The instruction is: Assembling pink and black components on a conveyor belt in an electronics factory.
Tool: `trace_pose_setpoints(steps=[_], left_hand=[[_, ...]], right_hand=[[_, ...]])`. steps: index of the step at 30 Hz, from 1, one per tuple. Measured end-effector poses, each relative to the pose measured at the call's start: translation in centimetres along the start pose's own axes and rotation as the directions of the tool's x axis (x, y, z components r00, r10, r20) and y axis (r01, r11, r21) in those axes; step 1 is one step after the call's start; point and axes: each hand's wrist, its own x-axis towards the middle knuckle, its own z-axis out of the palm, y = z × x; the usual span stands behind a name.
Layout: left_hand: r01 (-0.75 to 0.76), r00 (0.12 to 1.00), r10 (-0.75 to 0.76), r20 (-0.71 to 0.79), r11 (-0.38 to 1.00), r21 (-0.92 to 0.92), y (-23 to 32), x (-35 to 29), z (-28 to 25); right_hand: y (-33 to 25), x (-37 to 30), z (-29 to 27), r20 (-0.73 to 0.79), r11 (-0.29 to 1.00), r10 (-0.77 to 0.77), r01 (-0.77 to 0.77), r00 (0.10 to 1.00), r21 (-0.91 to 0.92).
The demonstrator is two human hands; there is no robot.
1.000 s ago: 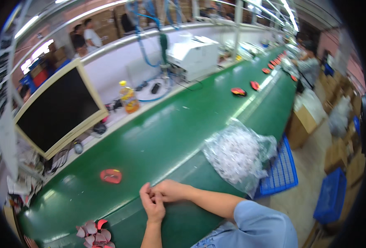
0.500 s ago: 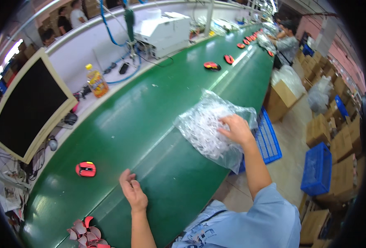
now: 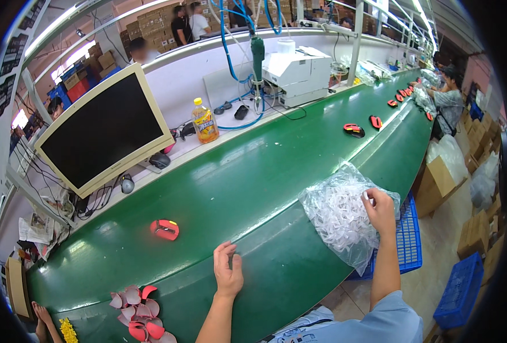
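Note:
My right hand is above a clear plastic bag full of small white plastic pieces. Its thumb and fingertips pinch a small white piece. My left hand holds nothing; its fingers are apart, low over the green belt. A red and black rounded part with a yellow mark lies up and left of that hand. Further to the lower left is a heap of curved red and greyish-pink shells.
Small yellow pieces and another person's hand are at the lower left. A monitor, a yellow-capped bottle and a hanging green tool line the far side. Several red-black parts lie up the belt. A blue crate stands below the bag.
The view has swung left, so things sit further right in the picture. My right hand, fingers spread on the white pieces before, is now raised slightly and pinched. My left hand stays open.

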Motion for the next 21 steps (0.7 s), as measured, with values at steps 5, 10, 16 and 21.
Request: trace_pose_setpoints(steps=[5,10,16,21], left_hand=[[-0.013,1.0,0.014,-0.007,0.996,0.084,0.0,-0.2,-2.3],[-0.061,0.997,0.065,0.052,0.996,-0.072,0.3,0.3,0.1],[-0.104,0.995,0.1,-0.03,0.981,-0.166,-0.2,-0.5,0.3],[-0.068,0.998,0.066,-0.016,0.984,-0.163,-0.4,-0.4,1.3]], right_hand=[[-12.6,-0.7,3.9,-0.085,0.861,-0.35,0.356,0.933,0.362],[-21.3,-4.4,13.2,0.071,0.66,-0.576,0.411,0.814,0.629],[-20.8,-7.4,21.4,0.302,0.375,-0.565,-0.087,0.768,0.923],[-16.1,-6.2,23.6,0.313,0.309,-0.608,-0.146,0.729,0.94]])
